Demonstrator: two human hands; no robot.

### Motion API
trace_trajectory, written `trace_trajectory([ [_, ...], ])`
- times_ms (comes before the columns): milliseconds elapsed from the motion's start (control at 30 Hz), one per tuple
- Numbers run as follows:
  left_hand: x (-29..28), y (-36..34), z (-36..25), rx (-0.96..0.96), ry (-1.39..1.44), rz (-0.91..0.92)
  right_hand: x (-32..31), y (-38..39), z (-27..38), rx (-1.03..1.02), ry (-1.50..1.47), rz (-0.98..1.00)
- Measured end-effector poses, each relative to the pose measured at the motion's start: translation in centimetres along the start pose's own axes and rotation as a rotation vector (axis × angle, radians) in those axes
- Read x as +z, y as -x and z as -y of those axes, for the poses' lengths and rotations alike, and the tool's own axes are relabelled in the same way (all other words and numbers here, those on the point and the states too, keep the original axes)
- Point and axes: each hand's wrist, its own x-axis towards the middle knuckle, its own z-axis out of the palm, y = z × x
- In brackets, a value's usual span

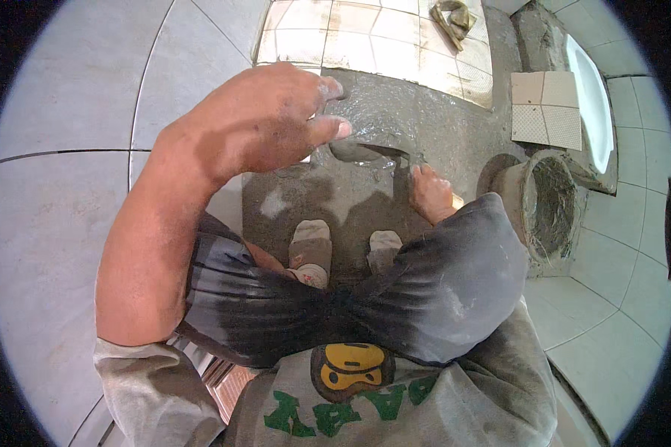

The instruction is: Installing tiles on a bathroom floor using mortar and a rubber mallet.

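Observation:
My left hand is raised close to the camera over the edge of the wet grey mortar bed. Its fingers are spread, smeared with mortar and hold nothing. Lower down, my right hand grips the handle of a trowel, whose blade lies flat on the mortar just in front of my feet. My knee in dark shorts hides the wrist and forearm. Beyond the mortar lie laid cream floor tiles.
A mortar-caked bucket stands at my right. Two loose cream tiles lie beyond it beside a white basin. A crumpled rag or glove rests on the laid tiles. Grey tiled walls rise left and right. My sandalled feet stand on mortar.

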Motion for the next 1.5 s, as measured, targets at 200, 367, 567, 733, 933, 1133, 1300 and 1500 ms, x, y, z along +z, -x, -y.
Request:
trace_trajectory([
  [200, 0.3, 0.6, -0.1, 0.118, -0.01, -0.136, 1.4, -1.0, 0.4, -0.052, 0.02, -0.093],
  [367, -0.2, 0.7, 0.3, 0.063, -0.011, -0.136, 2.0, -1.9, 1.1, -0.066, 0.0, -0.108],
  [567, -1.1, 0.6, 0.3, -0.094, 0.065, 0.002, 1.8, -1.8, 1.3, 0.069, 0.015, -0.09],
  [733, -2.5, 1.0, 0.2, -0.087, 0.069, -0.012, 0.2, -2.7, 0.8, -0.038, 0.0, -0.049],
  [933, -2.9, 0.9, 0.6, -0.191, 0.137, 0.017, -0.9, -3.9, 1.3, 0.028, 0.086, 0.009],
  [1133, -3.1, 0.8, 0.4, -0.205, 0.183, 0.038, -1.7, -4.6, 1.5, 0.025, 0.047, 0.007],
  [1300, -3.5, 0.8, 0.3, -0.21, 0.21, 0.05, -1.7, -5.3, 1.2, -0.013, 0.034, -0.111],
  [1500, -2.6, 0.9, 0.8, -0.163, 0.215, -0.083, -1.4, -5.6, 0.8, 0.008, 0.049, -0.097],
])
